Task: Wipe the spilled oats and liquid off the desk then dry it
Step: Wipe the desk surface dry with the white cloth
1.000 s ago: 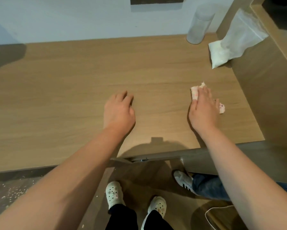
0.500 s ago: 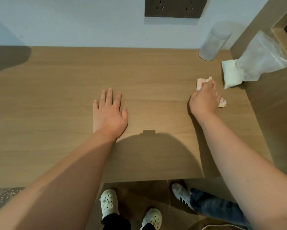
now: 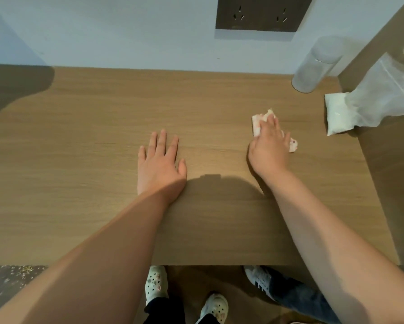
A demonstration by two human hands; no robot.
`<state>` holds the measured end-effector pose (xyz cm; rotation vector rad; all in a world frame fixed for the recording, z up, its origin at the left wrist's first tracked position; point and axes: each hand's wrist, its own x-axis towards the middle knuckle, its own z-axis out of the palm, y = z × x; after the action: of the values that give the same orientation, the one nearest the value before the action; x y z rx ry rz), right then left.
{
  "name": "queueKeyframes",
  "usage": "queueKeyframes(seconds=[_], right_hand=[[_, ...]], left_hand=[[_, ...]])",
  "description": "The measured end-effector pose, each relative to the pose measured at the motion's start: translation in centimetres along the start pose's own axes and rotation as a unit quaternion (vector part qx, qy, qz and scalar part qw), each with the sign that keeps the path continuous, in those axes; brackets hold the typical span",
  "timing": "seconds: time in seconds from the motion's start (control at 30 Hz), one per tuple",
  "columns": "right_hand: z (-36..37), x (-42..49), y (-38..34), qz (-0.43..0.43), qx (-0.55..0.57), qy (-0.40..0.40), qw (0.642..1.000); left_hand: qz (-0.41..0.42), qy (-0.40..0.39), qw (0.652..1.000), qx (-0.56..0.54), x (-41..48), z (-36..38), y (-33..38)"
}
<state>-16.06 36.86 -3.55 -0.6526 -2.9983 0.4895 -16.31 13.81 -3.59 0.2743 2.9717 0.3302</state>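
Observation:
The wooden desk (image 3: 84, 141) fills the middle of the head view. My right hand (image 3: 270, 148) presses a crumpled white and pink tissue (image 3: 257, 123) flat onto the desk at the right, fingers straight on top of it; bits of the tissue stick out at the fingertips and at the right side. My left hand (image 3: 160, 164) rests palm down on the desk near the centre, fingers spread and straight, holding nothing. I see no oats or liquid on the desk surface around the hands.
A clear glass jar (image 3: 315, 66) stands at the back right corner. A plastic bag of white grains (image 3: 360, 101) leans against the wooden side panel (image 3: 388, 171). A wall socket (image 3: 263, 12) is above. Oats lie on the floor (image 3: 11, 277) at lower left. Another person's shoe (image 3: 258, 278) is beneath the desk.
My right hand has slid the tissue away from me toward the back right of the desk. My left hand has flattened, fingers spread, and stays near the centre.

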Motion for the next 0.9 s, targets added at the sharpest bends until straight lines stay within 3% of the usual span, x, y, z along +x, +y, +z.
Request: queueKeyframes(seconds=[0.07,0.17,0.2,0.27,0.37,0.5,0.57,0.63,0.77,0.9], right_hand=[[1.1,0.2,-2.5,-0.042,0.029,-0.028,0.998],[1.9,-1.8,-4.2,-0.246,-0.009,-0.083,0.966],[1.4,-1.3,-3.5,-0.271,-0.009,-0.088,0.958],[0.5,1.7,-1.4,-0.224,0.009,-0.045,0.973],[0.1,7.8,0.6,-0.064,-0.025,0.004,0.998],[-0.2,12.8,-0.8,0.123,-0.005,0.028,0.992],[-0.1,13.7,-1.9,0.175,0.007,0.046,0.984],[0.5,13.6,-2.8,0.142,0.015,0.050,0.989],[0.8,12.8,-1.4,-0.080,-0.006,0.029,0.996],[-0.4,14.0,1.2,-0.056,0.000,0.022,0.998]], left_hand=[[-0.002,-0.004,1.000,-0.003,0.0,0.0,0.1],[-0.016,-0.009,1.000,-0.004,0.0,0.0,0.1],[-0.021,-0.011,1.000,-0.001,0.0,-0.1,0.1],[-0.024,-0.019,0.999,0.014,0.0,-0.2,0.2],[-0.021,-0.027,0.999,0.019,0.0,-0.4,0.2],[-0.016,-0.017,1.000,0.000,0.0,-0.2,0.0],[-0.015,-0.010,1.000,-0.009,0.1,-0.1,0.0],[-0.013,-0.005,1.000,-0.017,0.1,-0.1,-0.1],[-0.015,-0.004,1.000,-0.020,0.1,0.0,-0.1],[-0.014,-0.005,1.000,-0.018,0.1,0.0,-0.2]])
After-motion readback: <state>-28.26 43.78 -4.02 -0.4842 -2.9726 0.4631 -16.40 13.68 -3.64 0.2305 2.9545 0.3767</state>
